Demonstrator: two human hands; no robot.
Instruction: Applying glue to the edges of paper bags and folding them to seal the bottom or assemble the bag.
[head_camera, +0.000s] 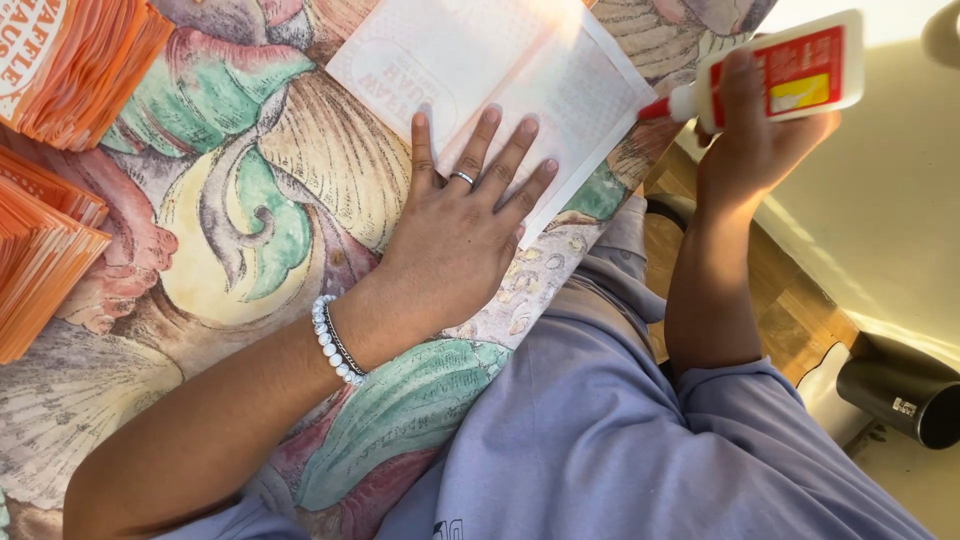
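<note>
Left hand (462, 225): flat, fingers spread, pressing the white sheet (490, 75) onto the patterned table (240, 210).
Right hand (755, 130): wrapped around a glue bottle (790, 70), red tip at the sheet's right edge.
Left side: orange stacks (60, 150).

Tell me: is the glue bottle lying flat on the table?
No, the right hand holds the glue bottle up beside the table.

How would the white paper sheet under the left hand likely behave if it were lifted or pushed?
The white paper sheet looks thin, with print faintly showing through, so it would probably flop and weigh little. It lies flat on the patterned cloth, and the left hand presses down on it, which suggests it slides easily. The right hand holds a glue bottle by its edge.
</note>
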